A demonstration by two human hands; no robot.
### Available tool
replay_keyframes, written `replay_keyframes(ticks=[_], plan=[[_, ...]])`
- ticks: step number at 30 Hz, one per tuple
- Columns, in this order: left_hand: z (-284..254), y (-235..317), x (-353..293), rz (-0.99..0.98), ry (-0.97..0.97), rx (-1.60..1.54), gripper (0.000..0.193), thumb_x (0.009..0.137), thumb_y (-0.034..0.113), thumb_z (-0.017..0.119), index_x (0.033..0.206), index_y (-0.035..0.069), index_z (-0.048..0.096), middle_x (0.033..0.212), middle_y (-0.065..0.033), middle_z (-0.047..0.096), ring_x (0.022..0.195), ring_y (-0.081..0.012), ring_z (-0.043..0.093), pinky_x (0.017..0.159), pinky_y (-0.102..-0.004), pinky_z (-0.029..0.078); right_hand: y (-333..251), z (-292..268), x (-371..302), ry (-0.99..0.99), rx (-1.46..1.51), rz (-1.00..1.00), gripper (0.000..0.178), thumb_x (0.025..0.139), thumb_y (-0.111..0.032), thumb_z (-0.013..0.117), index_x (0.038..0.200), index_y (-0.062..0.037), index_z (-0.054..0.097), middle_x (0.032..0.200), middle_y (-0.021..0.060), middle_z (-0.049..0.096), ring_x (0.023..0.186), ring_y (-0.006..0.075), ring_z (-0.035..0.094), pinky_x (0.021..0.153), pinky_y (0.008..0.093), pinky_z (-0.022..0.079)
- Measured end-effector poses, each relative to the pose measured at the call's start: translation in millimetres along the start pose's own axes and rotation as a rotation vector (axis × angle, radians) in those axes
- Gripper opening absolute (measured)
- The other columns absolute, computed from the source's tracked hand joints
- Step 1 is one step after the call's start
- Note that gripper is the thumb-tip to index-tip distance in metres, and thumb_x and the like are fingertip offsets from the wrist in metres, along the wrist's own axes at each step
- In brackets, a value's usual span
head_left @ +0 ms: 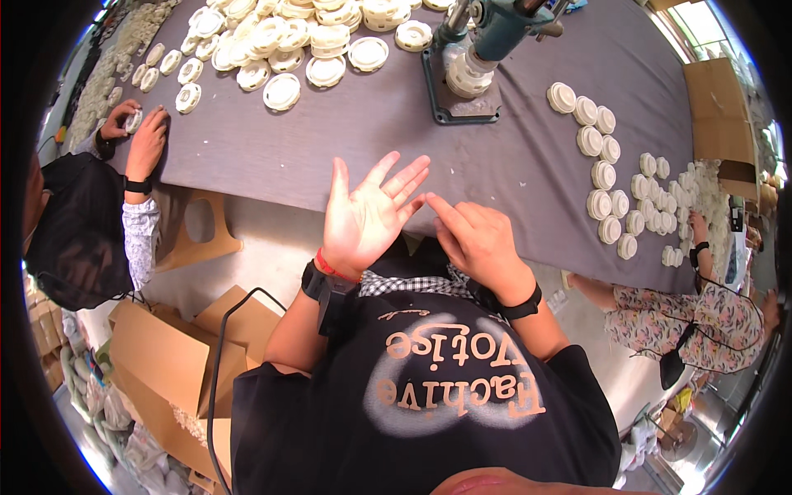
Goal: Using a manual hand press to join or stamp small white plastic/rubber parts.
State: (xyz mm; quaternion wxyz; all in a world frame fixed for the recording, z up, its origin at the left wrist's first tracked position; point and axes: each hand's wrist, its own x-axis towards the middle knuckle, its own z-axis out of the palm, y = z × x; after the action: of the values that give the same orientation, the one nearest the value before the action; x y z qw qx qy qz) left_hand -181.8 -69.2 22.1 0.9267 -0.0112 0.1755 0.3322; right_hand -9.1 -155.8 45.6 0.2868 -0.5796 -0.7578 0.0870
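My left hand (361,221) is held palm up in front of the table edge, its fingers spread and nothing on the palm. Beside it, my right hand (483,243) has its index finger stretched toward the left little finger, the tips touching or nearly so. The right thumb stands a little apart, and I see nothing held there. Beyond both hands, a green hand press (503,31) stands on the table, with a white round plastic part (469,81) beneath its ram. Neither hand touches the press.
White round parts (282,92) lie heaped at the far left of the grey-covered table (247,157). More parts (603,175) stand in rows at the right. Co-workers sit left, one handling a part (134,121), and right. Cardboard boxes (157,355) and a yellow stool (206,231) are lower left.
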Motion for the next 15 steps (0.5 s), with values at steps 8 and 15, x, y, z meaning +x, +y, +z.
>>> replay_keyframes(ticks=[8, 15], plan=[[11, -5, -7, 0.088, -0.041, 0.256, 0.089, 0.093, 0.07, 0.014, 0.152, 0.003, 0.003, 0.148, -0.0268, 0.033, 0.137, -0.0306, 0.032, 0.112, -0.0431, 0.02, -4, 1, 8, -0.022, -0.07, -0.032, 0.05, 0.073, -0.01, 0.07, 0.121, -0.0066, 0.059, 0.069, 0.0032, 0.049, 0.061, 0.0189, 0.055, 0.053, 0.0333, 0.044], [6, -13, -2, 0.142, -0.043, 0.527, 0.089, 0.092, 0.071, 0.012, 0.152, 0.005, 0.004, 0.147, -0.0255, 0.034, 0.135, -0.0288, 0.034, 0.112, -0.0435, 0.019, -5, 1, 15, 0.008, -0.041, -0.036, 0.049, 0.076, -0.004, 0.069, 0.123, -0.0039, 0.059, 0.064, 0.0057, 0.047, 0.055, 0.0215, 0.052, 0.05, 0.0353, 0.042]])
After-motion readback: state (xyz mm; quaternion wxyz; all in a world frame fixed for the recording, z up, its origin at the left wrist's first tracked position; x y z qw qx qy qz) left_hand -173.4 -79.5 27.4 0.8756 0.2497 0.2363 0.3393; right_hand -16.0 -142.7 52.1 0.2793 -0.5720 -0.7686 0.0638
